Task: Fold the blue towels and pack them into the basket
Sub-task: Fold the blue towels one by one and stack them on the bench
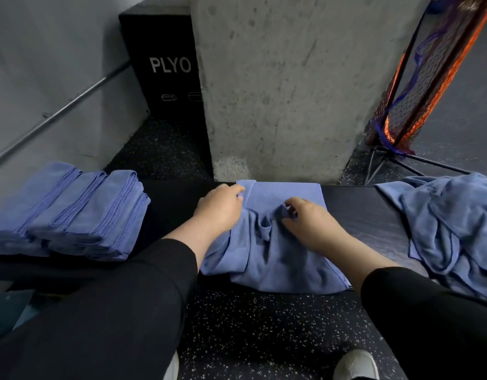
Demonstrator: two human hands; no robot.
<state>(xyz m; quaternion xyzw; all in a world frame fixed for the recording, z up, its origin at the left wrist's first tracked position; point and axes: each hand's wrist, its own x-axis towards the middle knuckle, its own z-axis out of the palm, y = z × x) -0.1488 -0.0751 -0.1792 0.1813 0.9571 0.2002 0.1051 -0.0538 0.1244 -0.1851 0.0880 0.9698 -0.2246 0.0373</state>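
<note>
Towel (280, 250) mid-counter (368, 212), both hands pinching it: left hand (219, 208) at far-left edge, right hand (305, 218) gripping bunched fold. Folded stacks (69, 212) left; loose pile (453, 223) right.

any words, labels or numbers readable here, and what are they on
"PLYO": white capitals on the black box standing behind the concrete pillar.
Two small white outline icons sit below that word; they are drawings, not text.
A faint mark on the unfolded towel pile at the right is too blurred to read.
Nothing else carries readable text.
</note>
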